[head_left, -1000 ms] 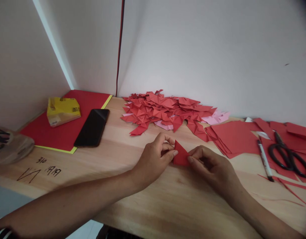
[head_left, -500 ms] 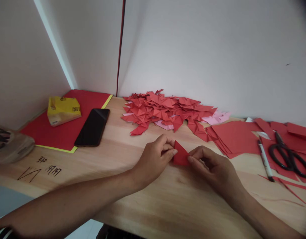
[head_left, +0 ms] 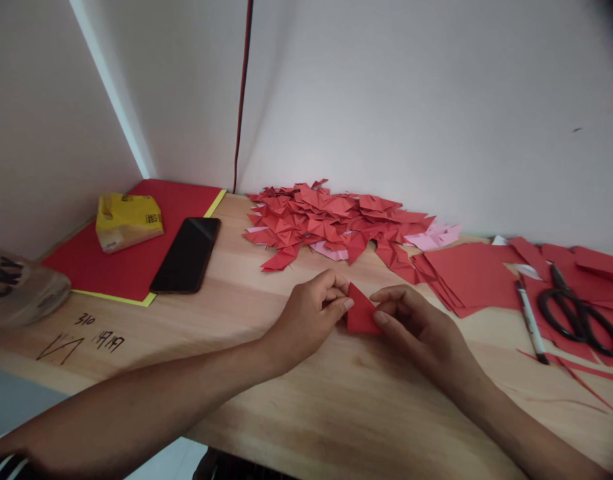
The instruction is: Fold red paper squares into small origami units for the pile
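Note:
A small folded red paper triangle (head_left: 360, 313) rests on the wooden table (head_left: 296, 400) between my two hands. My left hand (head_left: 311, 313) pinches its left edge between thumb and fingers. My right hand (head_left: 419, 327) grips its right side, fingers curled and the thumb pressed onto the paper. Behind them lies a heap of folded red paper pieces (head_left: 326, 223) with a few pink ones (head_left: 434, 237) at its right end.
A stack of flat red paper squares (head_left: 469, 277), a marker pen (head_left: 530, 323) and black scissors (head_left: 579, 313) lie to the right. At left are a black phone (head_left: 186, 255), a yellow packet (head_left: 128, 220) on a red sheet (head_left: 136, 267), and a cap (head_left: 21, 290).
My right hand's fingers have shifted slightly left along the red triangle's edge. My left hand keeps its pinch in place.

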Action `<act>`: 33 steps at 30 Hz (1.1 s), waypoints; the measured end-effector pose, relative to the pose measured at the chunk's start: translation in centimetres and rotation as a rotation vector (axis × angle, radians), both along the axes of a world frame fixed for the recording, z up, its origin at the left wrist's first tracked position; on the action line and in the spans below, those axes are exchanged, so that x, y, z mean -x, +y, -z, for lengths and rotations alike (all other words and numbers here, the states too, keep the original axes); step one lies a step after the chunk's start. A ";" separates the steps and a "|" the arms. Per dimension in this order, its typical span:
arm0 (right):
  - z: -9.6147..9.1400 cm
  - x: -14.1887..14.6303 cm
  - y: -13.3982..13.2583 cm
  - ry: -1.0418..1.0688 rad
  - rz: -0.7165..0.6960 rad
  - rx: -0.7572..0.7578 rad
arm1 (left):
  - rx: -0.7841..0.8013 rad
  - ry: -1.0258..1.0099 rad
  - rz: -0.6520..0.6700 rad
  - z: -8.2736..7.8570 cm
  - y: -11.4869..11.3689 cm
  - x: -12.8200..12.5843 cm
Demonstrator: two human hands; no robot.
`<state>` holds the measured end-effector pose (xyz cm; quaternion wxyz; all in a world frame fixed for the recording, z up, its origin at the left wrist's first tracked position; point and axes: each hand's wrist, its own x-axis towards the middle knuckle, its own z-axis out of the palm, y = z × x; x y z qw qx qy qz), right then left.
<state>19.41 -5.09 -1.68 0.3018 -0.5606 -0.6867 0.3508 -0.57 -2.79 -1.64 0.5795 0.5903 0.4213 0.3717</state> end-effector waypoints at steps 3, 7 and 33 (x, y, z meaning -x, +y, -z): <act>-0.3 -0.1 0.1 -0.044 -0.070 -0.006 | -0.011 0.024 0.055 -0.1 -0.2 -0.1; -0.5 0.1 0.0 -0.065 -0.085 -0.016 | -0.055 0.071 0.164 -0.3 -0.7 -0.3; 0.1 0.0 1.4 -0.040 0.037 -0.326 | -0.042 0.241 0.305 0.2 0.5 -1.7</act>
